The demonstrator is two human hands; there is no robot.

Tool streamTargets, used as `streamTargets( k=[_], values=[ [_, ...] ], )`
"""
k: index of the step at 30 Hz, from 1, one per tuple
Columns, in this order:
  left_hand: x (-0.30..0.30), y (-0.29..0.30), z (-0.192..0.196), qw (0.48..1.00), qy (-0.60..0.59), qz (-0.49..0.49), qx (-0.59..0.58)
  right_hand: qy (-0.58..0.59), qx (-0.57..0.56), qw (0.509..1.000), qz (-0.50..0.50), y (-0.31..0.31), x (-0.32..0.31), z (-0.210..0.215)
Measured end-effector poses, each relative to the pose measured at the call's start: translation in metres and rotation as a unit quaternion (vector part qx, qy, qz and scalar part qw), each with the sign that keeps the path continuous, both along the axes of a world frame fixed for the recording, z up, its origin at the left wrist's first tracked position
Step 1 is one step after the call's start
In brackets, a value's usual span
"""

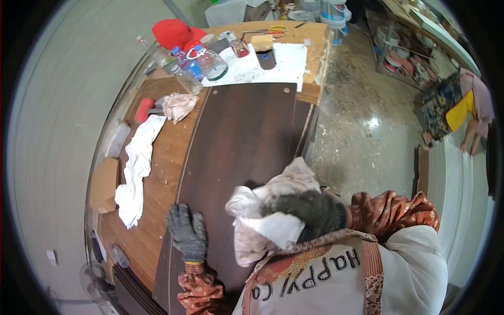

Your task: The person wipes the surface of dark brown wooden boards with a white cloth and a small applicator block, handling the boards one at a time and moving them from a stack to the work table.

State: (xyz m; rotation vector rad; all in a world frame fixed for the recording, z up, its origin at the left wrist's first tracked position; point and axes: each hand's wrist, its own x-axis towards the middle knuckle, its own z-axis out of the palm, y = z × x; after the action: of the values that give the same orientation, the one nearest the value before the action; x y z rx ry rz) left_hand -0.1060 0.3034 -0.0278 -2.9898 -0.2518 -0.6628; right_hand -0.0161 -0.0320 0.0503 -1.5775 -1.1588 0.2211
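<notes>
Presently we noted both hands in dark grey knit gloves, low in the frame. Our left hand (187, 233) lay flat, fingers spread, pressed on the near left edge of the long dark brown wooden panel (247, 131). This panel ran from the lower centre up toward the upper centre, resting on the light brown wooden workbench (157, 173). Our right hand (310, 210) was closed around a crumpled white, stained rag (273, 210), bunched at the panel's near right edge, touching it.

Left of the panel, a long white cloth (135, 170) lay draped along the bench. Above it sat a pinkish wadded cloth (178, 106), just beside a red-headed tool (144, 109). In the upper left of centre stood several clear plastic bottles (202, 63) and a red cap (173, 32). A white sheet (283, 60) lay past the panel's far end, bearing a dark jar (265, 56).

At the right edge, another person (464, 110) bent over the speckled floor (362, 121).
</notes>
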Motion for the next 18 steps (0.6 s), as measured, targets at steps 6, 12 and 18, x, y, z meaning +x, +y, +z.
streamTargets(
  k=[6,12,18],
  values=[
    [-0.04,-0.123,0.025,0.967,0.186,-0.171,-0.015,-0.256,-0.163,0.903,-0.304,-0.035,0.085,0.051],
    [-0.059,-0.179,0.005,0.991,0.13,0.031,0.01,0.019,0.169,0.917,-0.362,-0.085,0.181,0.007],
    [-0.05,-0.199,0.003,0.945,0.236,0.226,0.015,-0.078,0.084,0.909,-0.4,-0.108,0.25,-0.05]
  ],
)
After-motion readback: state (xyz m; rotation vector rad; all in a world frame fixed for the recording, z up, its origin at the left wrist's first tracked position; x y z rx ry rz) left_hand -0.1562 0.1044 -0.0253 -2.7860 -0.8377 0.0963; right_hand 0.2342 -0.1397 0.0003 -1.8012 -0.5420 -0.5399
